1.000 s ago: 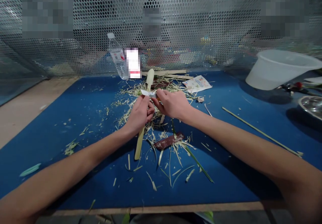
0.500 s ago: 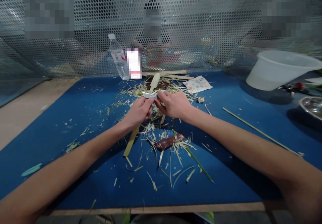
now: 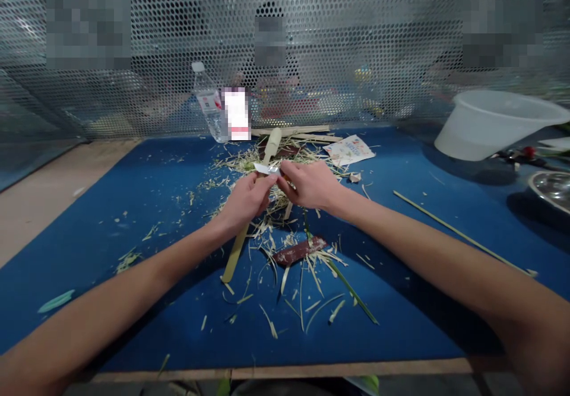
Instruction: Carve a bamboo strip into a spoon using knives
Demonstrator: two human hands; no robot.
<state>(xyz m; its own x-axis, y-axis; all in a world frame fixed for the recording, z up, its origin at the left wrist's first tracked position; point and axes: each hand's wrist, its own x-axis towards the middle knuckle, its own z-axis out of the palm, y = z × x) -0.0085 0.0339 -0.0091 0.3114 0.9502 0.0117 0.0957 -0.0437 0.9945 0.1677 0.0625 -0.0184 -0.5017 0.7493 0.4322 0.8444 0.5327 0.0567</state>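
Note:
My left hand (image 3: 247, 197) is closed around a pale bamboo strip (image 3: 234, 256), which slants from the near left up to a wider, paddle-like far end. In my right hand (image 3: 310, 183) is a utility knife (image 3: 262, 169), its blade pointing left across the strip. The left thumb presses close to the blade, and the knife's handle is mostly hidden by my fingers. Thin shavings (image 3: 240, 161) lie heaped under and behind both hands. Nearer to me, a dark red flat piece (image 3: 300, 251) rests among more shavings.
Against the perforated metal wall (image 3: 169, 40) stand a water bottle (image 3: 208, 105) and a lit phone screen (image 3: 238, 114). A printed packet (image 3: 350, 150) lies behind my right hand. To the right are a white tub (image 3: 485, 126), a metal bowl (image 3: 552, 188) and a thin stick (image 3: 463, 233).
The strip has shifted slightly toward me and turned a little, its near end now lower and further right. The knife blade has moved very slightly right. Both hands keep their holds.

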